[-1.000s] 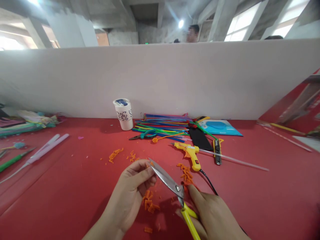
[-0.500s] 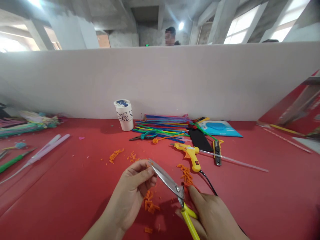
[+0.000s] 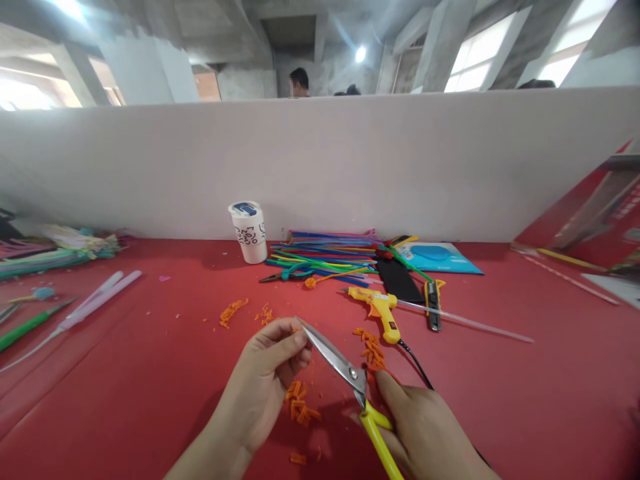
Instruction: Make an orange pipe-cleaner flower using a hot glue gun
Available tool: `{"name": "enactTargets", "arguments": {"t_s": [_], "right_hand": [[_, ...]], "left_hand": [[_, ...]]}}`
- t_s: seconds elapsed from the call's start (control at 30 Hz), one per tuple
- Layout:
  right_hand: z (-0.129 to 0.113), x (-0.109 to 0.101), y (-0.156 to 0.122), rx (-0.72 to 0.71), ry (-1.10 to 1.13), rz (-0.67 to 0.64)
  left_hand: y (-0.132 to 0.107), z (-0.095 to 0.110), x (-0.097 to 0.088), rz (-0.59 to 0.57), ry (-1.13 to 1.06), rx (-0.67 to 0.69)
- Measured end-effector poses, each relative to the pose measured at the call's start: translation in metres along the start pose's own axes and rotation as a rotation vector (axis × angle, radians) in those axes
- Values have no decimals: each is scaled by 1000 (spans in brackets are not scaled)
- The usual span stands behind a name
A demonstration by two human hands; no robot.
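My right hand [image 3: 420, 427] is wrapped round the yellow handles of a pair of scissors [image 3: 336, 359]. Their blades look almost closed, and the tips touch or nearly touch the fingertips of my left hand [image 3: 265, 380]. That hand is closed in a pinch; whatever sits between thumb and fingers is too small or hidden to name. Under the hands, short orange fuzzy pieces [image 3: 301, 412] lie on the red table [image 3: 150, 413]. More orange cuttings [image 3: 370, 348] lie by the right hand, and finer orange bits [image 3: 232, 312] are scattered beyond the left.
A yellow glue gun [image 3: 383, 312] with a black cord lies beyond my right hand, beside a utility knife [image 3: 434, 307]. Farther back are pliers [image 3: 287, 273], a bundle of coloured pipe cleaners [image 3: 325, 250] and a white cup [image 3: 249, 233]. A pale partition [image 3: 320, 160] rises behind.
My hands and the scissors have hardly moved. An orange speck showing at the blade tips earlier is no longer visible. Beyond the partition, a person's head appears farther left.
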State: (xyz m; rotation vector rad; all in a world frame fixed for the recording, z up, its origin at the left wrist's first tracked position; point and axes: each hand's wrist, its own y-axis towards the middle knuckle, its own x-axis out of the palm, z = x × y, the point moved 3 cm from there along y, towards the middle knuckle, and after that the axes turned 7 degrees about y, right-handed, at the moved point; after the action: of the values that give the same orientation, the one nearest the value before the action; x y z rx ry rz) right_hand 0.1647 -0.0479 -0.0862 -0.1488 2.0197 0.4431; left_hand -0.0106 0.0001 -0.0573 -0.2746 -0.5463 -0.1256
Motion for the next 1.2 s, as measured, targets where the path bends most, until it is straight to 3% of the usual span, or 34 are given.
{"name": "enactTargets", "arguments": {"t_s": [0.1,0.27,0.37,0.7,0.9,1.0,1.1,1.2], "right_hand": [[-1,-5,9,157,183,-18],[-15,-9,32,456,811,-94],[-24,-9,44,481,1030,-101],[-21,-3,46,485,953,-78],[-8,0,49,555,929,-72],[-8,1,50,576,961,-85],[-14,1,49,586,982,-99],[-21,2,48,588,1012,-92]], "left_hand": [[2,-1,-1,-32,21,-31],[2,-11,1,-135,142,-160],[1,-15,4,-203,267,-146],[4,-12,3,-128,648,-33],[13,2,-8,36,1193,324],[8,-1,-4,55,1177,329],[0,-9,7,-41,1161,261],[-5,-14,13,-41,1212,290]]}}
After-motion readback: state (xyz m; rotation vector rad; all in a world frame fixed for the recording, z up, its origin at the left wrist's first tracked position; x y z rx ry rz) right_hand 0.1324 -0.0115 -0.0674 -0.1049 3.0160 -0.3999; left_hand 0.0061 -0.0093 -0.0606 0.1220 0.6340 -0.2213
